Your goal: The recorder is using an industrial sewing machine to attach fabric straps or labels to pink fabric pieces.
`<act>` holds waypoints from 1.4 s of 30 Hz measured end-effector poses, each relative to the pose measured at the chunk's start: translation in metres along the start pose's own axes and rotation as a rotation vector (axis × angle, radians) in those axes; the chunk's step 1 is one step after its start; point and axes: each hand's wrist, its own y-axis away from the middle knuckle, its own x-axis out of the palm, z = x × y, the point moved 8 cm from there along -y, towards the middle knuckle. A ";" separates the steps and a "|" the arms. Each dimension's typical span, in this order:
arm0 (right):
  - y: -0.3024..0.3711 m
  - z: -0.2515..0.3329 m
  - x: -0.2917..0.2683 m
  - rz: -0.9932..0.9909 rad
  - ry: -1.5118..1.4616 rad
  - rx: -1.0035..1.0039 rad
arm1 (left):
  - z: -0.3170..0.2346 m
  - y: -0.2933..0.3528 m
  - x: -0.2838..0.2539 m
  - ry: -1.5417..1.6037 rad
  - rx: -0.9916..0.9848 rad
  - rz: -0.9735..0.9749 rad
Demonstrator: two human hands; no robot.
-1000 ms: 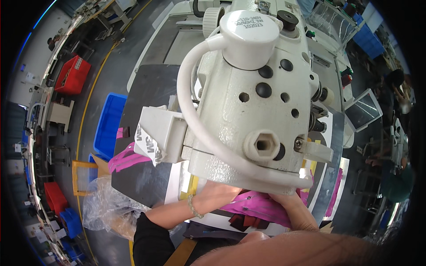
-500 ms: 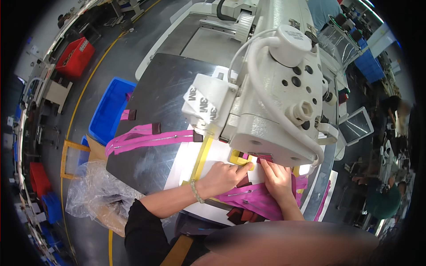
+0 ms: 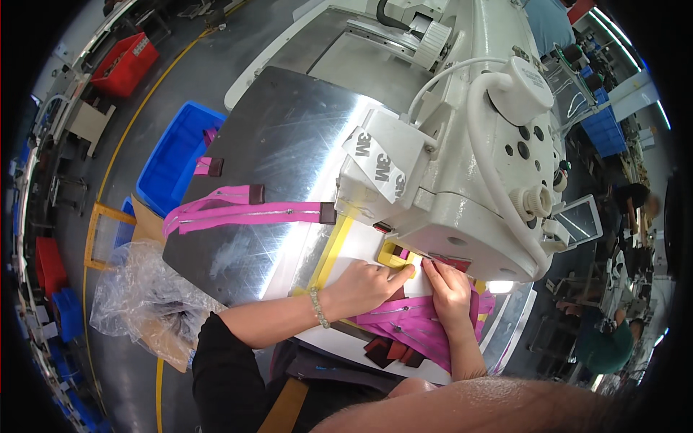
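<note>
My left hand [image 3: 364,285] is bent at the near-left edge of a small yellow frame [image 3: 388,253], its thumb and a curled finger closed against the frame's corner. Under that thumb a dark red tab [image 3: 397,294] partly shows. My right hand [image 3: 450,292] is closed in a pinch beside the frame, just below the sewing machine's head [image 3: 447,234]; what lies between its fingertips is too small to make out. Pink zipper strips [image 3: 393,314] with dark red end tabs [image 3: 395,351] lie below and between my hands on a white sheet [image 3: 354,256].
More pink zipper strips [image 3: 238,215] lie on the metal plate [image 3: 238,137] at left. Beyond its edge stand a blue bin [image 3: 177,155] and crumpled clear plastic [image 3: 144,292]. A tablet-like screen [image 3: 581,220] sits right of the machine. People work at far right.
The whole view has shifted, so the machine appears farther right. My left hand stays at the yellow frame. The fingers of my right hand look more bent and pressed together.
</note>
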 end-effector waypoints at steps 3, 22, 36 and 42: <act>0.003 -0.001 0.001 0.007 0.009 0.000 | -0.001 0.001 0.003 0.006 0.006 -0.020; 0.003 -0.001 0.000 0.011 0.012 0.008 | -0.004 0.000 0.002 -0.070 -0.021 0.056; -0.019 0.020 -0.002 0.132 -0.096 -0.165 | 0.002 0.003 0.004 0.029 -0.002 0.046; -0.019 0.017 -0.001 0.151 -0.139 -0.141 | 0.042 0.001 -0.024 0.085 -0.126 0.008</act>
